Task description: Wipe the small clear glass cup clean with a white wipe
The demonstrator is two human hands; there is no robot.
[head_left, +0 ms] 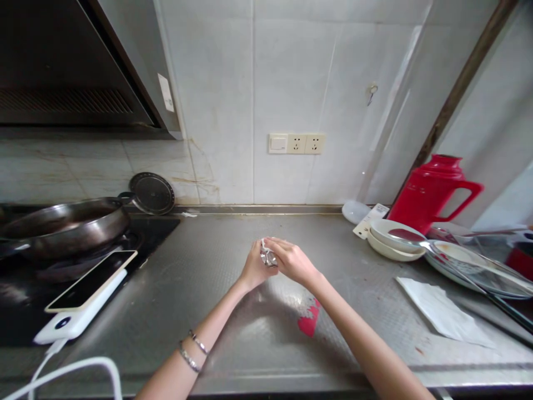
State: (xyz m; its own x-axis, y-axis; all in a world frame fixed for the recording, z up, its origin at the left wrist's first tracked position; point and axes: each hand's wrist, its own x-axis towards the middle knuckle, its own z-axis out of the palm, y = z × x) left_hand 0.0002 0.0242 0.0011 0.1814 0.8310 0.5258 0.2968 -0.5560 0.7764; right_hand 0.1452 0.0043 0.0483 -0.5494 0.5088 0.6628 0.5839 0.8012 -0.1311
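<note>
Presently, a small silvery item [268, 258] is held above the table [200, 272] by the curled fingers of the left hand [252, 268] and right hand [292, 260]; handling is judged unfinished, the remainder undeterminable.

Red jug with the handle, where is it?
In the head view, the red jug is on the right side, just behind the stacked pale bowls and to the right of the wall sockets.

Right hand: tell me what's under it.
Part of a shiny silvery item shows between the right hand and the left hand; they cover the rest, so its full shape is hidden.
</note>
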